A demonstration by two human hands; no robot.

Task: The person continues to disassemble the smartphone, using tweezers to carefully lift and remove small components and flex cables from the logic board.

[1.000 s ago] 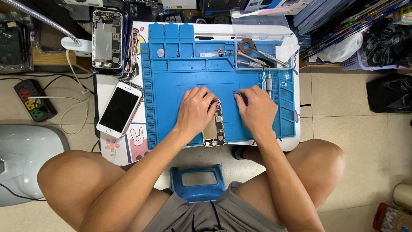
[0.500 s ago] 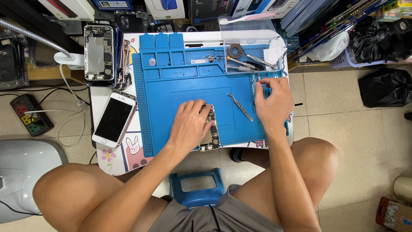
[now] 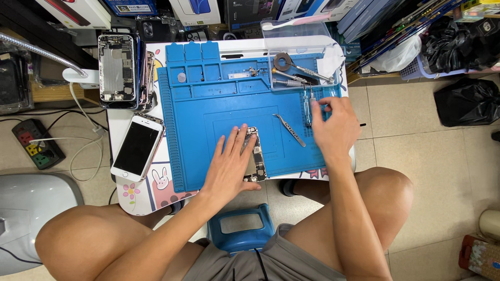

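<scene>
My left hand [image 3: 230, 162] lies flat, fingers spread, on an opened phone body [image 3: 254, 154] that rests on the blue work mat [image 3: 208, 119]. My right hand [image 3: 333, 122] is at the mat's right edge, fingertips closing on a slim screwdriver [image 3: 307, 106] in the tool slots there. A pair of metal tweezers [image 3: 289, 130] lies on the mat between the two hands.
A white phone [image 3: 137, 147] lies screen up left of the mat. Bare phone housings [image 3: 117, 75] are stacked at the back left. More tools lie in the mat's top right tray [image 3: 297, 70]. A power strip [image 3: 39, 143] is on the floor; a blue stool [image 3: 242, 226] stands between my knees.
My right hand left the phone body, put the tweezers down on the mat and moved right and away to the tool slots. My left hand stayed on the phone body.
</scene>
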